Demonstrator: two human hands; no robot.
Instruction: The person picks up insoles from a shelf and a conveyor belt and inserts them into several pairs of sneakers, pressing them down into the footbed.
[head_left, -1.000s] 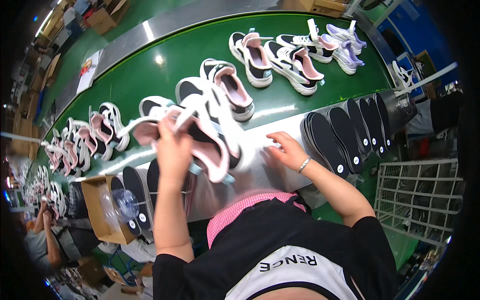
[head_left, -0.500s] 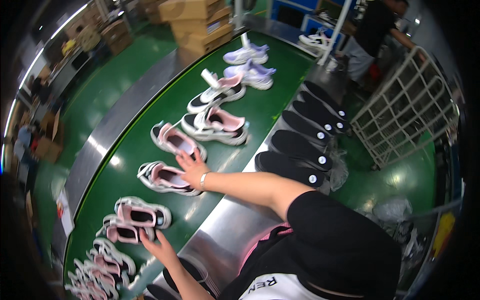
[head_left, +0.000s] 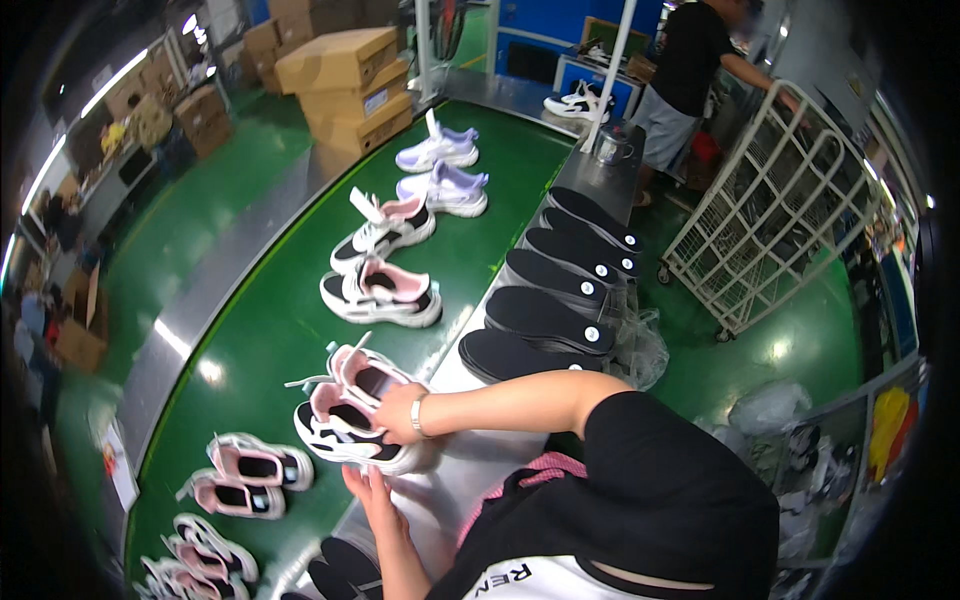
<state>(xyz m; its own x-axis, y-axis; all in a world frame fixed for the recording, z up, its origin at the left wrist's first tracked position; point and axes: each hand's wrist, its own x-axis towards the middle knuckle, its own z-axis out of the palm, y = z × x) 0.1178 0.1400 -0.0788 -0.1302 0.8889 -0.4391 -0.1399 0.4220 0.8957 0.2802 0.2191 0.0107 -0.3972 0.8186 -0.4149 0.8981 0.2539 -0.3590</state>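
Sneakers (head_left: 350, 410), white and black, pink-lined

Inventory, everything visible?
Surface: one, green, centre left
Ledge: one, silver, right of surface
Lilac sneakers: two, white and lilac, surface's far end
Pink-lined sneakers: several, white, black, pink, along surface
Insoles: several, black, on ledge
Cup: one, silver, ledge's far end
Cart: one, pale, right
Plastic bags: several, clear, right
Boxes: several, brown, upper left
Co-worker: one, black top, beside cart
Right hand: one, bare, on pink-lined sneaker
Left hand: one, bare, nearby
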